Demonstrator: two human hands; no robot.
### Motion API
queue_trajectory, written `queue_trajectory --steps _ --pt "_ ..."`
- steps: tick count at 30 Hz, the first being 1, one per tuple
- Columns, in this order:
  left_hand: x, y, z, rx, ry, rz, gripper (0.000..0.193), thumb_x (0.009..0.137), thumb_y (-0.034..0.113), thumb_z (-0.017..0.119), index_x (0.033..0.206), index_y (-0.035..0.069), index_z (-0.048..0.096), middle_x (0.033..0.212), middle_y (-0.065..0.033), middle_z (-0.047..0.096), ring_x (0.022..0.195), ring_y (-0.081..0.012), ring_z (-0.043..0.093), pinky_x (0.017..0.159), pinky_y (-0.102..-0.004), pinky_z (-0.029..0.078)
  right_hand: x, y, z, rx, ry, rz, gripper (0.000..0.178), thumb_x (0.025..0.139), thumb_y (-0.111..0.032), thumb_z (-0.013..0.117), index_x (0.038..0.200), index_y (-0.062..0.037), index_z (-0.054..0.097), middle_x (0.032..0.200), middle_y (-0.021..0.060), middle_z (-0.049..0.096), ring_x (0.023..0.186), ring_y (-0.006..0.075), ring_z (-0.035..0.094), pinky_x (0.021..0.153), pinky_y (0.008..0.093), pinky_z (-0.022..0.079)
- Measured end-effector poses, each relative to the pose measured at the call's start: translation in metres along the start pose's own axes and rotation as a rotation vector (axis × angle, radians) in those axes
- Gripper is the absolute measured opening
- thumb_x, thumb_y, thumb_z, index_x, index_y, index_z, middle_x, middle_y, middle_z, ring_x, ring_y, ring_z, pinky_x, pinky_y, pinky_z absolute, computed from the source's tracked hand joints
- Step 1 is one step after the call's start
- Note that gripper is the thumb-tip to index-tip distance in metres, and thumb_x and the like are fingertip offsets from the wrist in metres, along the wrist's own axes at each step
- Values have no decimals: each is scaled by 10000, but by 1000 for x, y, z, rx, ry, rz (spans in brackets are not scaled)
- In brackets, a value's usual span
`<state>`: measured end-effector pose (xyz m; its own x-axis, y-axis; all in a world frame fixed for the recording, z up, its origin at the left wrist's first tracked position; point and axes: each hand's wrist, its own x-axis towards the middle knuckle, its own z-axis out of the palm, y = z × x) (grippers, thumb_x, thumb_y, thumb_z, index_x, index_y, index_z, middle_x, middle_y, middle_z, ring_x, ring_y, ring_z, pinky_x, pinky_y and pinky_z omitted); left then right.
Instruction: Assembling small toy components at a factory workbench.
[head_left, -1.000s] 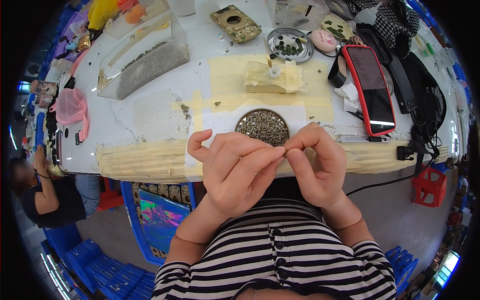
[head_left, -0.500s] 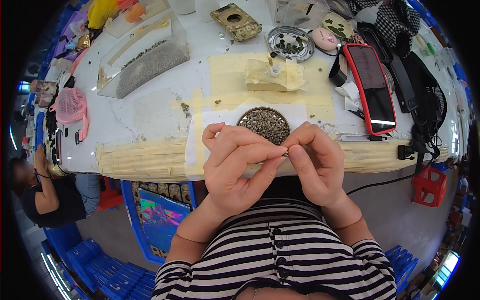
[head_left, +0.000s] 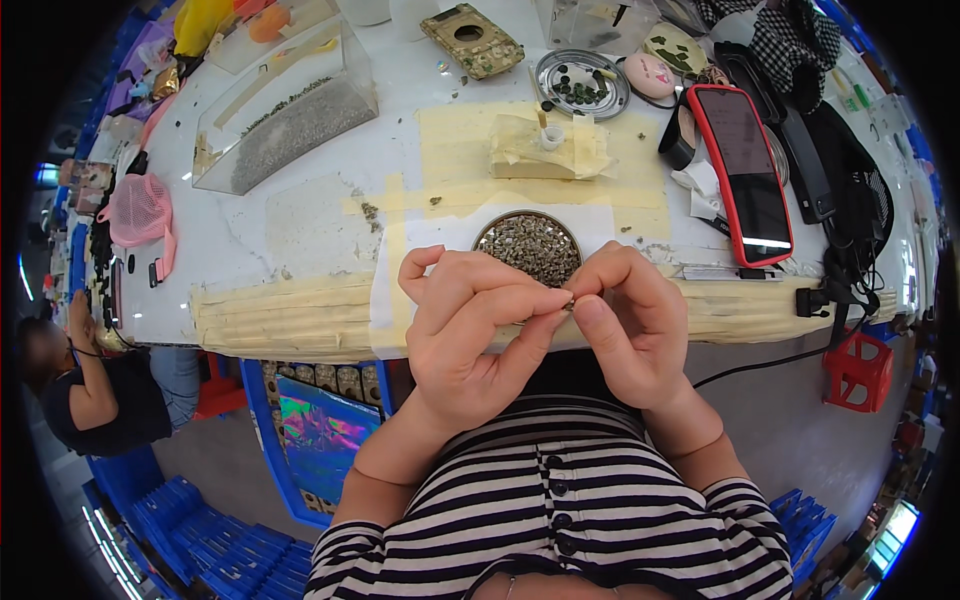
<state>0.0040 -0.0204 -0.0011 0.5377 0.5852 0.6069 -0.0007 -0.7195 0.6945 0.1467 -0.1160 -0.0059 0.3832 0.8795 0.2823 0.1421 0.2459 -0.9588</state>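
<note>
My left hand [head_left: 480, 335] and my right hand [head_left: 635, 325] meet fingertip to fingertip at the table's near edge. Both are closed in a pinch around a tiny piece, mostly covered by the fingers and too small to name. Just beyond the fingertips sits a round dish [head_left: 576, 245] filled with small grey-brown bits [head_left: 528, 243]; my hands hide its near side. White paper [head_left: 597, 220] lies beneath the dish. Farther back, a tape-covered block [head_left: 520, 160] carries a small white cup [head_left: 551, 137].
A clear bin of grey grains [head_left: 290, 130] stands at left, a camouflage-patterned box [head_left: 472, 42] at the back. At right are a round tray of dark pieces [head_left: 607, 102] and a red-cased phone [head_left: 742, 175]. A seated person [head_left: 100, 390] is at far left, near a blue crate [head_left: 270, 440].
My hands stay almost in place, still pinched together. The right thumb and fingers have shifted very slightly at the tiny piece.
</note>
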Motion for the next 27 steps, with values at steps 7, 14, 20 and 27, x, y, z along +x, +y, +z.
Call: queue_trajectory --steps 7,14,20,27 --pt "-1 0 0 36 4 5 237 718 35 799 909 156 727 828 40 641 741 -119 591 951 -344 266 -1 2 1 15 26 8 80 866 -46 686 893 -6 621 795 43 602 698 119 506 652 243 416" --pt "-1 -1 1 36 11 -6 231 716 37 799 901 155 728 814 39 644 736 -123 590 937 -343 268 -1 0 3 -16 48 4 60 884 -39 664 900 -1 621 799 49 604 702 126 514 655 248 422" --pt "0 -1 1 -7 6 -9 229 712 32 798 898 147 728 813 34 642 737 -122 586 918 -343 271 -1 -1 2 -30 19 13 48 903 -30 635 908 14 616 807 71 600 704 146 533 658 258 433" --pt "-1 -1 1 -18 -1 -10 228 717 24 787 903 141 728 830 31 647 747 -120 588 921 -345 269 -1 -1 1 -19 4 10 53 910 -30 622 905 21 612 803 80 594 699 154 543 655 265 442"
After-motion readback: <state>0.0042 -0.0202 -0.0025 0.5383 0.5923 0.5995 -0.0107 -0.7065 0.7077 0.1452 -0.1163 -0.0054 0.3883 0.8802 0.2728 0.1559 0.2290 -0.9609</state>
